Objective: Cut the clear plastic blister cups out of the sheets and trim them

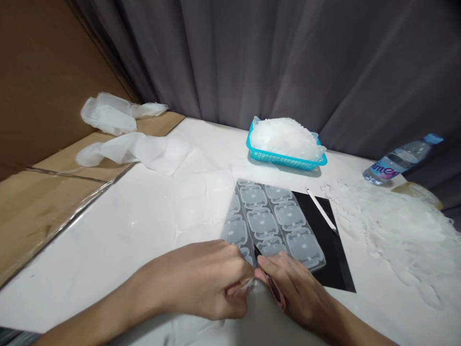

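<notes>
My left hand [219, 281] is closed at the near edge of a translucent plastic sheet [262, 222], pinching its film between thumb and fingers. The sheet carries rows of rounded, frosted shapes and lies partly over a black mat [333, 259]. Wrapped round the handles of pink-handled scissors [279, 294] is my right hand [298, 286]. Their dark blades point away from me, along the gap between two columns of shapes. Both hands nearly touch, and they hide the sheet's near edge and most of the scissors.
A slim white tool [320, 210] lies on the black mat. Behind it stands a turquoise basket [284, 158] heaped with whitish translucent pieces. Clear plastic scraps [403, 235] spread at right, near a water bottle [399, 161]. Crumpled film [144, 151] lies across cardboard [61, 192] at left.
</notes>
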`<state>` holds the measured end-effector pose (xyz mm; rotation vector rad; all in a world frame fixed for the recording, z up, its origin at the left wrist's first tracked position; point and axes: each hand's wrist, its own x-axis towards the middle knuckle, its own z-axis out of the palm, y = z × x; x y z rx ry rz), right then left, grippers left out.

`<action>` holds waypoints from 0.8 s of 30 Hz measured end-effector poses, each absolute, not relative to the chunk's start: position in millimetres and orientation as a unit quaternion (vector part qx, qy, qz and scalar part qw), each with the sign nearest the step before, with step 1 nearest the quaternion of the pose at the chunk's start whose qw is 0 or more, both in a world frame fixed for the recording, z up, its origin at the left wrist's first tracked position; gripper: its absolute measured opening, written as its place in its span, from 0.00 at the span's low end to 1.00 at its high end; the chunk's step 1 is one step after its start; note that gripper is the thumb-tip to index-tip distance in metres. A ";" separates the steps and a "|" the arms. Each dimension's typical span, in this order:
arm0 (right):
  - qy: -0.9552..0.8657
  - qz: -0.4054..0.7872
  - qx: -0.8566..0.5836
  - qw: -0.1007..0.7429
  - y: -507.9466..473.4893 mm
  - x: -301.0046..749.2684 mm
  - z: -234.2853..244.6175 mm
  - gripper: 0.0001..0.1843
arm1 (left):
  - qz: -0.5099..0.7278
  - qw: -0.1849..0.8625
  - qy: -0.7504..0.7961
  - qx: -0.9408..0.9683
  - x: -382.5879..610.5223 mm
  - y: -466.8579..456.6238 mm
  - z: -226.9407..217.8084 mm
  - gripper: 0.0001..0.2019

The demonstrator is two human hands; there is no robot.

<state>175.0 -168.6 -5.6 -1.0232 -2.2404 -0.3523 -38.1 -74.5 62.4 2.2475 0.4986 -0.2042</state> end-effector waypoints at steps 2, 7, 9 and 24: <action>-0.852 -0.127 -0.384 0.332 -167.5 173.5 -4.6 0.16 | -0.082 0.402 0.196 0.891 -38.2 -74.6 62.6 0.17; -0.835 -0.133 -0.396 0.359 -169.2 169.2 -12.1 0.11 | -0.082 0.407 0.201 0.887 -38.7 -73.4 65.7 0.16; -0.831 -0.130 -0.403 0.362 -172.1 169.7 -16.6 0.11 | -0.089 0.405 0.207 0.886 -39.5 -72.4 67.8 0.15; -0.835 -0.071 -0.402 0.369 -161.4 169.0 -20.3 0.16 | -0.096 0.413 0.206 0.882 -43.0 -70.3 74.5 0.12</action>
